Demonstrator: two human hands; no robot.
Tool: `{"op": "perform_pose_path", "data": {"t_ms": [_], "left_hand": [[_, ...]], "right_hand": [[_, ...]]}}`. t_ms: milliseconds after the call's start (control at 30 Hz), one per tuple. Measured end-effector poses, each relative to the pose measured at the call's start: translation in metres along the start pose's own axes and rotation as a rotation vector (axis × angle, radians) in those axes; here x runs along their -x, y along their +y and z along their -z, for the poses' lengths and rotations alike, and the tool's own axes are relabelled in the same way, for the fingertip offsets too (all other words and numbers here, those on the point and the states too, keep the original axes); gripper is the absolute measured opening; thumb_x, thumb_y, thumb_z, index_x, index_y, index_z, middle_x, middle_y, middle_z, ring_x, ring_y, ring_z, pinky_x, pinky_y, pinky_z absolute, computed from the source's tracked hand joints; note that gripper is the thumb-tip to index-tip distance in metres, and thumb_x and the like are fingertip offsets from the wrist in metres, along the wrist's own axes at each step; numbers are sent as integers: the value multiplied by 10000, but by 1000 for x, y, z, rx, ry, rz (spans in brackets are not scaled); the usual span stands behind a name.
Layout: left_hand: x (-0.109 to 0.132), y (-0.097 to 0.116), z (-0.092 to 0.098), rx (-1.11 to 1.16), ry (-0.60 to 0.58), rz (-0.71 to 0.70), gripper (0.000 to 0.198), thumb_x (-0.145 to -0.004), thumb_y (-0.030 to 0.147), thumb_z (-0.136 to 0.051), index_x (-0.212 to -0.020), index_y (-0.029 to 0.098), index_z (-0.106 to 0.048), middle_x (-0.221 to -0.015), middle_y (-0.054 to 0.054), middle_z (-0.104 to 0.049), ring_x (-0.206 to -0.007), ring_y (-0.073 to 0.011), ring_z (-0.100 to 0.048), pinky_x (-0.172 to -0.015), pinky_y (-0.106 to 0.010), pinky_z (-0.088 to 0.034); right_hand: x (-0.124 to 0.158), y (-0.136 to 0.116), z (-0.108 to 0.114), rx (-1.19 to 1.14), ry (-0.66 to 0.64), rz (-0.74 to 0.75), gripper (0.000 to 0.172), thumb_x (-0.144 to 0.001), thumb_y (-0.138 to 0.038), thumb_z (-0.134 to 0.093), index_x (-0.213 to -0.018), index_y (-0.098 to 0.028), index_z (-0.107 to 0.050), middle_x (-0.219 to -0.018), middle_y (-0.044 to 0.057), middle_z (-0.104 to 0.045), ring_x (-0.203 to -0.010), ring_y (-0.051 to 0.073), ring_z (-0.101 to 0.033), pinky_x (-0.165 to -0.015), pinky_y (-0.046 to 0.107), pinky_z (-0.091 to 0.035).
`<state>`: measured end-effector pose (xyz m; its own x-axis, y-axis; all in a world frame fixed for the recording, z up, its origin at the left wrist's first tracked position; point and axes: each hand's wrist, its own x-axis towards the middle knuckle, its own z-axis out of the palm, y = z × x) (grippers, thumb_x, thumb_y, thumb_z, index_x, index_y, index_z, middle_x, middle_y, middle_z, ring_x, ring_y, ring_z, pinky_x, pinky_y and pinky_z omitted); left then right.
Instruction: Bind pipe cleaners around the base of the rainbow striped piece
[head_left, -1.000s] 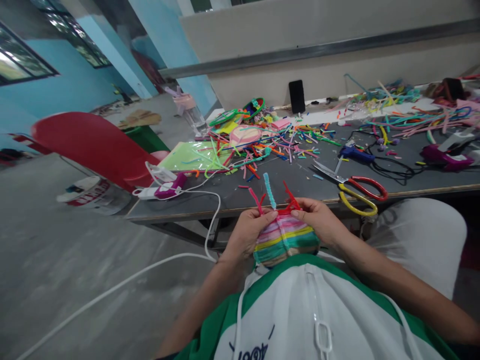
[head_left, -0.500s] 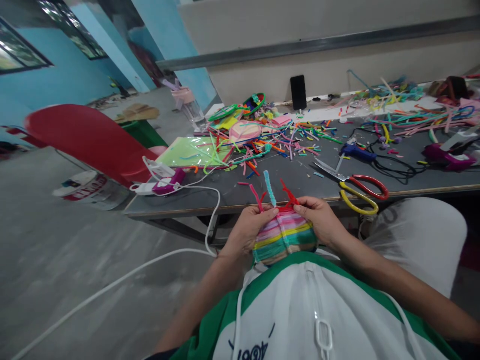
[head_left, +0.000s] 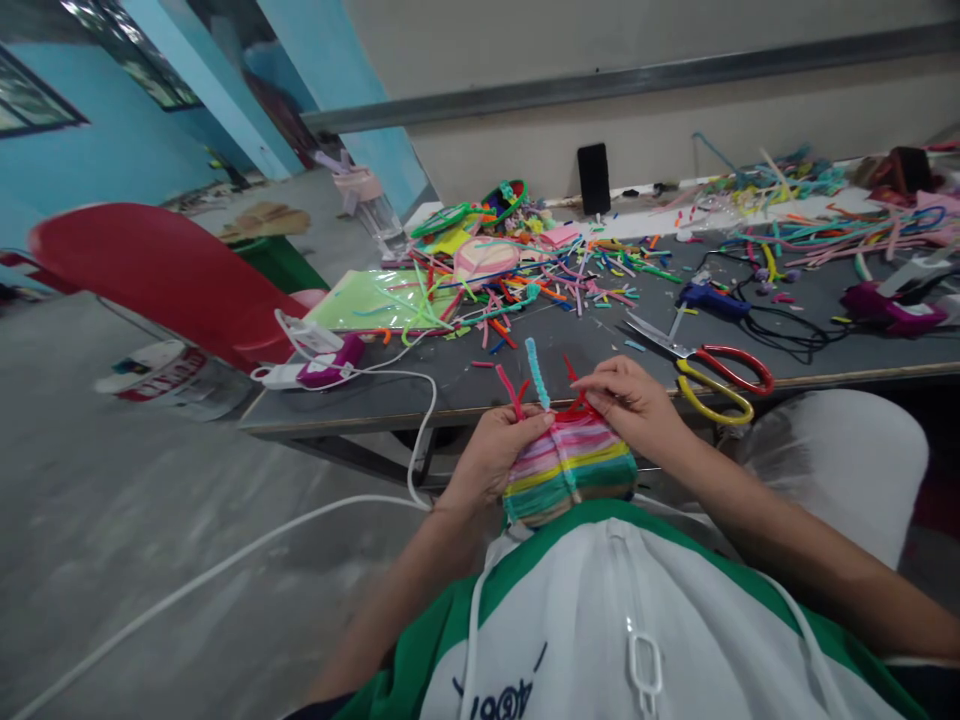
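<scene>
Striped pipe-cleaner weave (head_left: pixel 568 468) is held before the chest, just below the table's (head_left: pixel 450 392) near edge, approx. mid-length. Left hand (head_left: pixel 499 450) is closed round its left side. Right hand (head_left: pixel 630 400) pinches the red stem (head_left: pixel 576 405) sticking up at the top, probably w/ thumb & forefinger (blurred). Weave looks light, soft and springy over wire cores; best held by the banded body, since loose ends bend. Table is cluttered: scissors (head_left: pixel 712 375) by the near edge at right, glue gun (head_left: pixel 709 298) behind, cut stems mid-surface. Red chair (head_left: pixel 165 280) stands off the left end.
</scene>
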<state>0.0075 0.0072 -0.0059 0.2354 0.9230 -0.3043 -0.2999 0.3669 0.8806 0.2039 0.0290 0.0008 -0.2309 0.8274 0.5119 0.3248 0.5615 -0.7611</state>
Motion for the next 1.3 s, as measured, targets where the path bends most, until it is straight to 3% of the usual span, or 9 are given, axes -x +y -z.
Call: {"op": "perform_pose_path", "data": {"t_ms": [133, 333, 633, 833, 1000, 1167, 1300], "left_hand": [[-1, 0, -1, 11, -6, 5, 230, -591, 286, -767, -702, 131, -638, -632, -17, -643, -556, -144, -596, -586, -279, -481], [-2, -4, 1, 1, 24, -4, 232, -595, 300, -765, -698, 134, -640, -603, -6, -632, -533, -130, -580, -570, -267, -467], [0, -7, 0, -31, 29, -31, 214, -628, 290, -750, -715, 132, -635, -617, -1, -631, -540, -120, -570, -559, -248, -452], [-3, -8, 2, 31, 26, -22, 209, -625, 281, -753, -702, 137, -622, -611, 9, -626, -543, -115, -574, -585, -255, -466], [0, -5, 1, 70, 12, -17, 222, -614, 259, -761, -740, 139, -623, -656, -5, -654, -586, -133, -606, -625, -279, -494], [2, -3, 0, 58, -20, 9, 301, -551, 216, -794, -803, 151, -641, -732, -20, -687, -618, -151, -630, -631, -285, -504], [1, -3, 2, 57, -3, -9, 256, -579, 255, -778, -760, 147, -632, -706, -18, -678, -600, -139, -618, -633, -284, -501]], "right_hand": [[-6, 3, 0, 256, -91, 114, 162, -808, -183, -551, -893, -222, -683, -876, 45, -564, -818, 158, -550, -690, 287, -400], [-1, 1, 5, 549, -127, 220, 182, -820, -114, -484, -829, -205, -642, -901, 46, -604, -878, 180, -548, -808, 354, -325], [14, 14, 3, 401, 24, 360, 177, -839, -112, -439, -838, -193, -597, -878, 70, -579, -890, 183, -532, -817, 346, -402], [5, 3, 8, 227, -119, 275, 143, -816, -146, -477, -855, -201, -603, -955, 81, -563, -943, 185, -542, -799, 335, -452], [11, -3, 0, 166, -42, 123, 116, -774, -147, -527, -824, -205, -614, -970, 77, -607, -942, 193, -572, -815, 343, -451], [19, 9, -13, 119, 47, -112, 113, -783, -171, -520, -801, -219, -621, -798, 29, -653, -764, 175, -598, -708, 318, -451], [19, 13, -17, -37, 94, -200, 69, -775, -221, -556, -796, -214, -622, -828, 27, -659, -790, 177, -598, -710, 310, -446]]}}
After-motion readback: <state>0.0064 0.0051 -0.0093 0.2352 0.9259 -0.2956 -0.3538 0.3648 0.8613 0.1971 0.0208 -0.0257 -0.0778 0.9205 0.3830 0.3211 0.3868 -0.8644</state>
